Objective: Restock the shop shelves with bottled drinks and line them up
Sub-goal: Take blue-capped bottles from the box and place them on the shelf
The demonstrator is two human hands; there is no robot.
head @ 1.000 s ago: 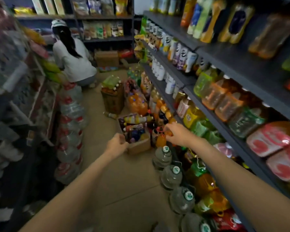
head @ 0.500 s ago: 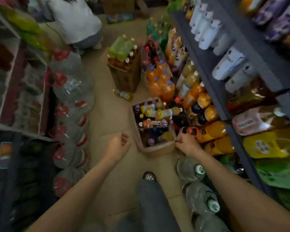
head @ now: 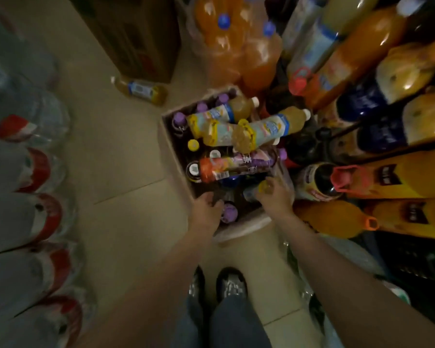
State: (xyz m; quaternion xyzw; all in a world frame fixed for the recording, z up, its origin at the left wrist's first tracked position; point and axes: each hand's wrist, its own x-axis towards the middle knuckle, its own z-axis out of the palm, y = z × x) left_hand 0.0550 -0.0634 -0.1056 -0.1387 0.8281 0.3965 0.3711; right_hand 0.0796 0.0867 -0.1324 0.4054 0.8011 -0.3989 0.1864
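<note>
Left hand fingers are hidden inside the cardboard box; bottle labels are blurred, and the shelf bottles are cut off at right.

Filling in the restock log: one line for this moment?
phase: reaching into box | left hand: at purple-capped bottle | right hand: grips yellow-capped bottle

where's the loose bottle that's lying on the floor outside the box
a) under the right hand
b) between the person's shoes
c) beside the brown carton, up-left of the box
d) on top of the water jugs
c: the loose bottle lies on its side beside the brown carton, up-left of the box.
</note>
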